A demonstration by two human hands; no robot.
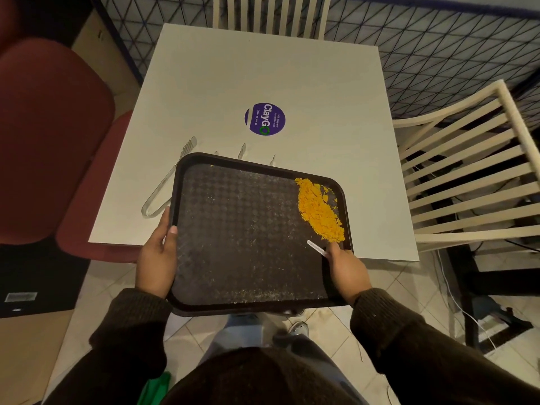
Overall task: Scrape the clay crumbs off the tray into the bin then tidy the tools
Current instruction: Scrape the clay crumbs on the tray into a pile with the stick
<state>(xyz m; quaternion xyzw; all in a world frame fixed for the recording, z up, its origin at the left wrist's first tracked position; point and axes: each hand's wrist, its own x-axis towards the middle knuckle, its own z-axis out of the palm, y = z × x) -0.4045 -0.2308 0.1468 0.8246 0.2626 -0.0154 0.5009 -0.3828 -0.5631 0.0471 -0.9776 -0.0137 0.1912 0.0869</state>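
Observation:
A dark textured tray is lifted over the near edge of the white table. A heap of orange clay crumbs lies in its far right corner; fine dust speckles the rest. My left hand grips the tray's left rim, thumb on top. My right hand holds the right rim and pinches a small white scraper that points at the crumbs. Clear tongs and two or three small clear tools lie on the table behind the tray, partly hidden.
A purple round sticker marks the table's middle. A red chair stands at the left, cream slatted chairs at the right and far side. Something green shows by my legs on the tiled floor.

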